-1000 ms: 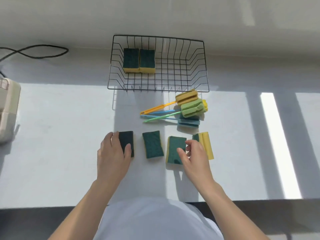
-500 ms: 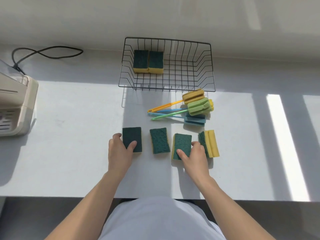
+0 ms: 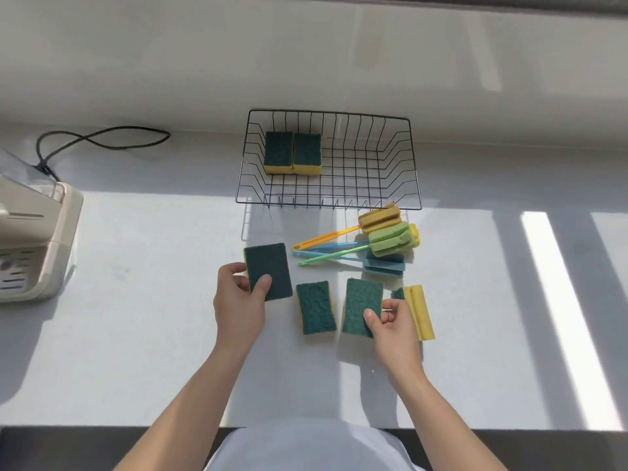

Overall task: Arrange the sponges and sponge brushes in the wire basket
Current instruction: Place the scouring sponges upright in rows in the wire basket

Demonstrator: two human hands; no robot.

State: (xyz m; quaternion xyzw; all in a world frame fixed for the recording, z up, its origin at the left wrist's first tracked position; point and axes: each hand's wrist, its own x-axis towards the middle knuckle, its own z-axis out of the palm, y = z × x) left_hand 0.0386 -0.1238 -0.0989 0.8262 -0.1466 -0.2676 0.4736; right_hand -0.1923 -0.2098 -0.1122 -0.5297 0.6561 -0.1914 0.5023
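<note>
A black wire basket stands at the back of the white counter with two green-and-yellow sponges side by side in its left part. My left hand grips a green-topped sponge lifted off the counter. My right hand grips another green sponge by its near right corner. Between them lies a third sponge. A fourth sponge rests on its side, right of my right hand. Several sponge brushes, yellow, green and blue, are piled in front of the basket.
A beige appliance sits at the left edge, with a black cable looping behind it. The wall rises just behind the basket. The counter's front edge runs close to my body.
Both hands have closed on their sponges and raised them from the counter. The left sponge has moved forward, toward the basket.
</note>
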